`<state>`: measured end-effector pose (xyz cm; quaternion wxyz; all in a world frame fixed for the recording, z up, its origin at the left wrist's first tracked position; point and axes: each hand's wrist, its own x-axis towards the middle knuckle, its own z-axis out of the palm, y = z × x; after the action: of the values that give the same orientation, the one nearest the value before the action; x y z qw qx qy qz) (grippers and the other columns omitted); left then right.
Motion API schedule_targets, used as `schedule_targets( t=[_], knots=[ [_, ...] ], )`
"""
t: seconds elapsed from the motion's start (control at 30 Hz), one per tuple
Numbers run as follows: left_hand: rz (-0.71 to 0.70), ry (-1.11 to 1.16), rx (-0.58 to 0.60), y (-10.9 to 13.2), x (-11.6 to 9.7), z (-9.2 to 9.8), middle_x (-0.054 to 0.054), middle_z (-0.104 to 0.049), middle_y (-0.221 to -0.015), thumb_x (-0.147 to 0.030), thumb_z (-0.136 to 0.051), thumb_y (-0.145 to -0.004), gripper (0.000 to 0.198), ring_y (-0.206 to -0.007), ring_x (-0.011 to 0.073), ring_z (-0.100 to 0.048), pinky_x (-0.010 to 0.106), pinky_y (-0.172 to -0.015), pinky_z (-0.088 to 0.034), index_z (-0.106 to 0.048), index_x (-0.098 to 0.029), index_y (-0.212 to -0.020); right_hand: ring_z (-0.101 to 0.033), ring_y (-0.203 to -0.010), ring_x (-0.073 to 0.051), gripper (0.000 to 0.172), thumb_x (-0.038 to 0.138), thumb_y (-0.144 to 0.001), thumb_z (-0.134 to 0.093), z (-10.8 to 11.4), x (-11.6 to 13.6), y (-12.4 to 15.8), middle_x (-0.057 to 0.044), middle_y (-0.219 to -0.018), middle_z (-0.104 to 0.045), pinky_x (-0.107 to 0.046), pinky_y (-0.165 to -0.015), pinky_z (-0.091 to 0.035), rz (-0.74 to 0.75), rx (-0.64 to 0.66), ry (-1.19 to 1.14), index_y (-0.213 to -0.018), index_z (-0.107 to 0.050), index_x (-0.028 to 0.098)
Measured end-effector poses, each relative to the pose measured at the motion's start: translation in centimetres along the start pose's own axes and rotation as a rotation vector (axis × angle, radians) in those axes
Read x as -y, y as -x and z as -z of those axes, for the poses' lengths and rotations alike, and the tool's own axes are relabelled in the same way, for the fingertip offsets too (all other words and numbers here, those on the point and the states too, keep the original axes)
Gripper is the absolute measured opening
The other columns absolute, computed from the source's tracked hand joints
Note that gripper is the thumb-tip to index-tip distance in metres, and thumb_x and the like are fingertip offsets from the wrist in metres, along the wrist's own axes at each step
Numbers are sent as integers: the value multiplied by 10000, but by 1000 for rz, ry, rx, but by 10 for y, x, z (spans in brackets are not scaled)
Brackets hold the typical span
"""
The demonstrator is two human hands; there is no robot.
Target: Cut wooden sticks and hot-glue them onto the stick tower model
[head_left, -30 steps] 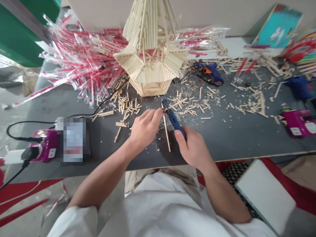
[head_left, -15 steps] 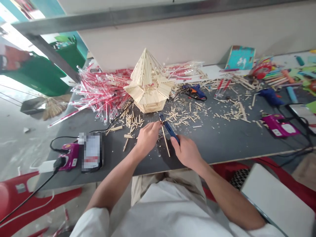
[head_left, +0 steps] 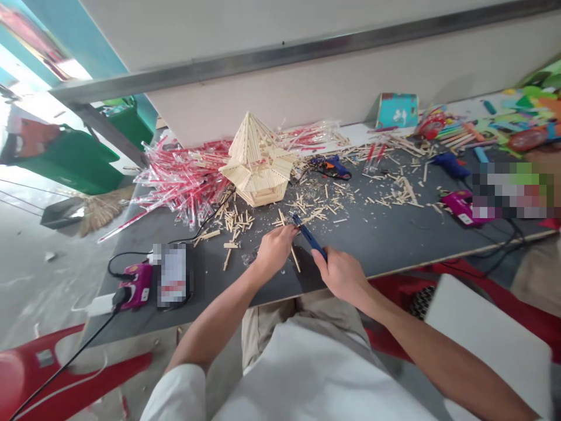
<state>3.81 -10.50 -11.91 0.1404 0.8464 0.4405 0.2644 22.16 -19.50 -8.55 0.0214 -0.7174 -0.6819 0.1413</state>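
Observation:
My left hand is closed, its fingertips pinching a thin wooden stick that slants down toward the table's front edge. In my right hand is a blue utility knife, gripped at its rear end. The knife's front end lies beside my left fingertips, over the stick; whether the blade touches the wood I cannot tell. Just beyond both hands stands a lantern-like model built of wooden sticks, with a pointed top. Cut stick pieces are scattered around it.
Red-and-clear plastic wrappers heap at the left rear. A phone and a purple power strip lie front left. Glue guns, another purple strip and a blurred patch are to the right. Green bins stand beyond the table.
The view has shifted, so the table appears lower and more of its right side shows. A light stick end now shows beyond my left fingertips. Both hands keep hold of the stick and knife.

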Motion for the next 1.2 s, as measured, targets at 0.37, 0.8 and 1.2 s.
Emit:
schedule_targets(
  t=[0.37, 0.8, 1.2],
  knots=[
    [10, 25, -93, -3, 2, 5, 69, -778, -918, -230, -462, -1060, 222, -829, 176, -749, 266, -765, -557, -680, -189, -1073, -746, -758, -317, 567, 516, -1087, -225, -1, -14, 1, -138, -794, -744, -338, -599, -362, -34, -12, 102, -904, -640, 175],
    [7, -62, -212, -8, 15, 12, 53, -772, -961, -297, -526, -1047, 220, -856, 141, -720, 225, -729, -479, -710, -186, -1096, -552, -1167, -379, 693, 604, -1003, -458, -17, -40, -28, -228, -1206, -646, -487, -1036, -416, 303, -302, 159, -1349, -550, 11],
    [35, -96, -70, -10, 20, 11, 42, -758, -976, -331, -477, -1064, 262, -913, 167, -694, 261, -752, -471, -714, -220, -1056, -541, -1332, -321, 343, 306, -1009, -584, -24, -61, -7, -136, -1359, -651, -540, -1200, -340, 262, -550, -60, -1315, -624, 157]
  ],
)
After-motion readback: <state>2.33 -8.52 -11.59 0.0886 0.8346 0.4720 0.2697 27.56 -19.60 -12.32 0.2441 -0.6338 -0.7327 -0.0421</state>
